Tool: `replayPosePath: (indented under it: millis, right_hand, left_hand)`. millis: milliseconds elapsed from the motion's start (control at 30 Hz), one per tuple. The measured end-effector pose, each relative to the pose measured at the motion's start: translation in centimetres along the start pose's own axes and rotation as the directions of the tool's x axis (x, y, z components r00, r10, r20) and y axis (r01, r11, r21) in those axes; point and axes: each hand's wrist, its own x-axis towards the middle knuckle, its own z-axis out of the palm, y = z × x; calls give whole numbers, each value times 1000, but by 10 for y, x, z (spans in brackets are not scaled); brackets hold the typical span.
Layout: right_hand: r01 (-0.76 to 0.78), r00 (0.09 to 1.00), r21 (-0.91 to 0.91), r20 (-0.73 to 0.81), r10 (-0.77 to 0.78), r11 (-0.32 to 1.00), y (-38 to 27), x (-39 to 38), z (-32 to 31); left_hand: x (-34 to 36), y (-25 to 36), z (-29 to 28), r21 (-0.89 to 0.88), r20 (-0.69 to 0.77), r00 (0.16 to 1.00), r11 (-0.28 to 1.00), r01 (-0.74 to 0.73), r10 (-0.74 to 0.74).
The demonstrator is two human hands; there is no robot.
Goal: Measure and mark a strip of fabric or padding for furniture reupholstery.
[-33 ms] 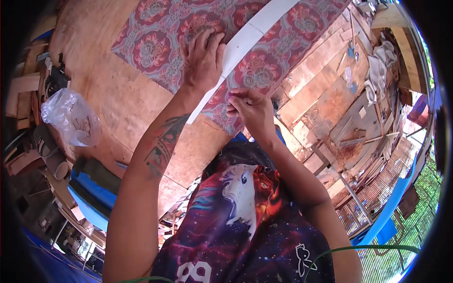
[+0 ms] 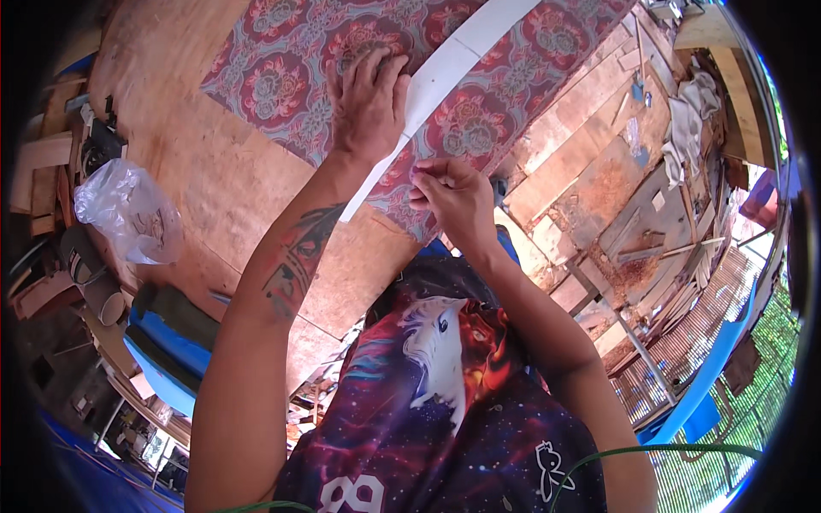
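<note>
A red and grey floral fabric [image 2: 278, 90] lies flat over a plywood tabletop [image 2: 205, 201]. Across it runs a long white strip [image 2: 436, 81], slanting from the upper right toward me. My left hand [image 2: 368, 107] rests palm down on the fabric, fingers stretched out, its thumb side along the strip's left edge. On the strip's right, close to the fabric's near edge, my right hand [image 2: 457, 197] is closed in a pinch. Between thumb and fingers shows a small purple piece [image 2: 416, 171], mostly hidden, its kind unclear.
A clear plastic bag [image 2: 128, 214] sits at the table's left side, above a dark cylinder [image 2: 90, 278]. Right of the table, wood offcuts and sawdust [image 2: 629, 274] litter the floor, with a grey cloth [image 2: 684, 120] farther off. A green cord [image 2: 667, 448] crosses low on the right.
</note>
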Motion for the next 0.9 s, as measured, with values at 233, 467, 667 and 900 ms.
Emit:
replayPosePath:
  millis: [233, 467, 667, 900]
  right_hand:
    - [133, 971, -165, -173, -162, 977, 31, 3, 41]
    - [93, 968, -173, -214, -129, 980, 43, 2, 55]
    - [80, 969, -290, -201, -143, 954, 34, 0, 57]
    - [144, 954, -486, -164, -252, 862, 24, -1, 60]
  left_hand:
    - [-2, -6, 7, 20, -47, 999, 1000, -7, 8]
    - [-3, -9, 11, 20, -113, 993, 999, -40, 42]
    - [-4, -11, 14, 14, -105, 994, 999, -33, 34]
    - [-4, -11, 14, 5, -113, 993, 999, -35, 35]
